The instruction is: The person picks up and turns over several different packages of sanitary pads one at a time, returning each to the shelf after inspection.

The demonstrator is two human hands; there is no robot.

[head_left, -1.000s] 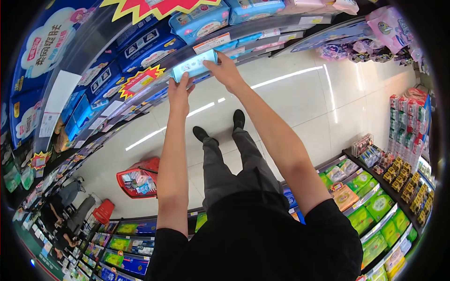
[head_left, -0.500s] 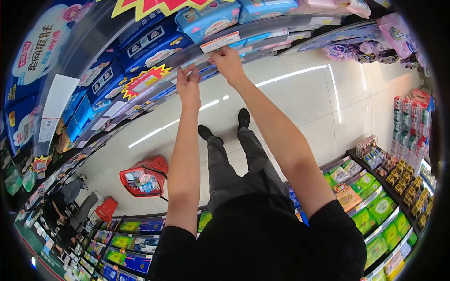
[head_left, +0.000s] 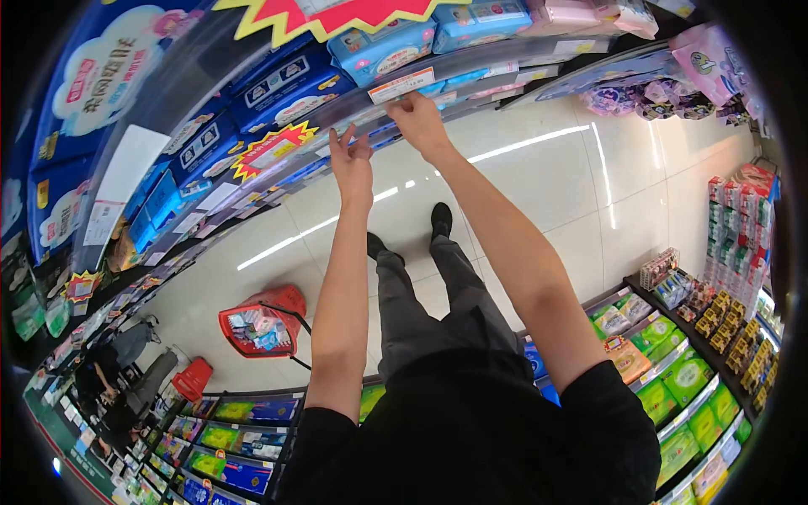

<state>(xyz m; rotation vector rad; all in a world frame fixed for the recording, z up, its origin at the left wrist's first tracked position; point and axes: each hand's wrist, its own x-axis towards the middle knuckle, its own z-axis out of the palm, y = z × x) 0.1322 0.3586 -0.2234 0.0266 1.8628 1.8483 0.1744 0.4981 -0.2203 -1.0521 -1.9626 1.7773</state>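
Observation:
My right hand (head_left: 421, 126) is at the front edge of a shelf, fingers curled together at the lower edge of a white price label (head_left: 401, 86) with an orange band. My left hand (head_left: 352, 160) is raised just left of it, close to the shelf edge, fingers bent and apart with nothing visible in them. Above the label sit light-blue packs (head_left: 385, 52). Dark-blue packs (head_left: 290, 88) stand to the left. A red and yellow starburst sign (head_left: 273, 150) hangs from the shelf edge left of my left hand.
A red shopping basket (head_left: 265, 321) holding several packages stands on the floor at left. Another red basket (head_left: 193, 379) is farther back, near people (head_left: 105, 379) in dark clothes. Shelves of green packs (head_left: 686, 374) lie behind me at right.
The view has shifted slightly, so the shelf appears a little farther right. My right hand stays at the price label; my left fingers have straightened slightly near the shelf edge.

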